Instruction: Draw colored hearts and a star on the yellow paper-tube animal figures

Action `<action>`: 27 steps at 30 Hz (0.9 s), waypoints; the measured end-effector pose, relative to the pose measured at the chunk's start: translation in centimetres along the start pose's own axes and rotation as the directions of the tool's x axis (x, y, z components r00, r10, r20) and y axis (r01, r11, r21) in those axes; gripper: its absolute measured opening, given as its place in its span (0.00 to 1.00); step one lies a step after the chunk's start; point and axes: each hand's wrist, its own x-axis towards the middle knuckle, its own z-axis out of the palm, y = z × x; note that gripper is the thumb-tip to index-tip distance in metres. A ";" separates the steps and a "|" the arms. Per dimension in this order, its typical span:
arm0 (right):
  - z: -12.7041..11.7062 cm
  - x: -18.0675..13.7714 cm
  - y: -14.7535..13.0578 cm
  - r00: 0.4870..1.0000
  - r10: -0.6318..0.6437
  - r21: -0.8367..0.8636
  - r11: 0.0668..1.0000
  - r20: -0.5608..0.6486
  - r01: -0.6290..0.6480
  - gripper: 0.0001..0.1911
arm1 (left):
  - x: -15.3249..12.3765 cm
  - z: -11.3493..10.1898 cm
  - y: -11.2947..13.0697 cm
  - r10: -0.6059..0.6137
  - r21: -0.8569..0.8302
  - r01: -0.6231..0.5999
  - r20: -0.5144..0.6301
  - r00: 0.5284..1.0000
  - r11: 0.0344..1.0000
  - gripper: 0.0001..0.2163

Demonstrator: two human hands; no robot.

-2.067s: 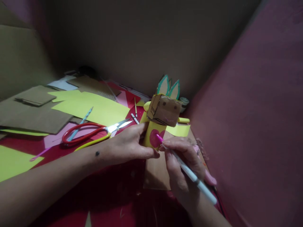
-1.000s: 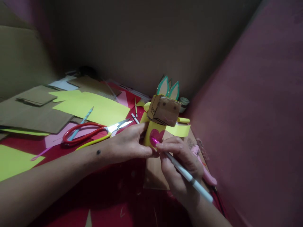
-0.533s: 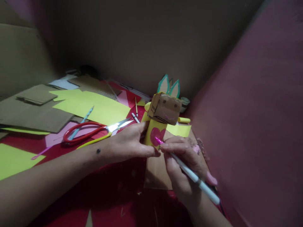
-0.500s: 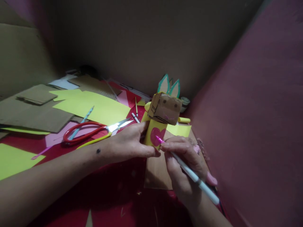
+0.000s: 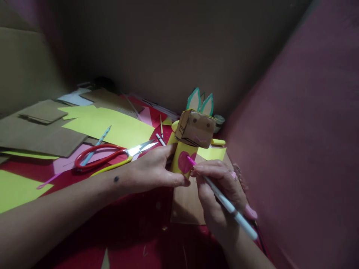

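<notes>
A cardboard figure [image 5: 196, 129] stands upright on a brown cardboard base [image 5: 186, 207]. It has a boxy head with drawn eyes, green-edged ears and a yellow body bearing a pink heart [image 5: 183, 163]. My left hand [image 5: 159, 168] grips the body low on its left side, the thumb across the front and the other fingers hidden behind. In my right hand [image 5: 220, 190] is a marker [image 5: 230, 207] with a white barrel, held like a pen. Its pink tip meets the heart near its middle.
Left of the figure lie red-and-yellow-handled scissors [image 5: 103, 157], with a blue pencil [image 5: 97, 145] across their handles. Yellow paper [image 5: 112, 125] and brown cardboard pieces [image 5: 36, 130] spread over the red table [image 5: 126, 231]. A pink wall [image 5: 303, 149] rises on the right.
The marker tip has moved slightly right and up on the heart, my right hand shifting with it. My left hand and the figure have stayed in place.
</notes>
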 end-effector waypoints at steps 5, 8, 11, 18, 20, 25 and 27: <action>0.0 0.0 0.1 1.000 -0.006 -0.034 0.999 0.003 0.007 0.15 | 0.1 -0.1 0.0 -0.013 0.018 0.013 -0.002 1.000 1.000 0.17; -0.1 0.2 -0.2 1.000 0.006 -0.007 1.000 0.028 -0.006 0.14 | 0.1 0.1 0.2 -0.056 -0.041 0.056 0.021 0.998 0.998 0.18; -0.3 0.4 -0.4 0.999 -0.013 0.015 1.000 0.048 0.012 0.14 | 0.1 0.2 0.5 -0.080 -0.063 0.081 0.023 0.997 0.995 0.18; -0.4 0.5 -0.5 0.997 -0.015 -0.017 1.000 0.074 0.016 0.12 | 0.1 0.0 0.4 -0.072 -0.021 0.072 -0.005 0.997 0.997 0.17; -0.4 0.4 -0.5 0.998 -0.006 -0.012 1.000 0.064 0.007 0.13 | 0.1 0.1 0.5 -0.066 -0.019 0.066 -0.006 0.998 0.998 0.16; -0.3 0.4 -0.4 0.997 -0.022 0.000 1.000 0.071 0.022 0.12 | 0.1 0.1 0.4 -0.077 -0.048 0.078 0.016 0.997 0.996 0.17; -0.2 0.4 -0.4 0.998 -0.019 0.001 1.000 0.064 0.019 0.12 | 0.1 0.2 0.3 -0.088 -0.033 0.088 0.006 0.996 0.996 0.18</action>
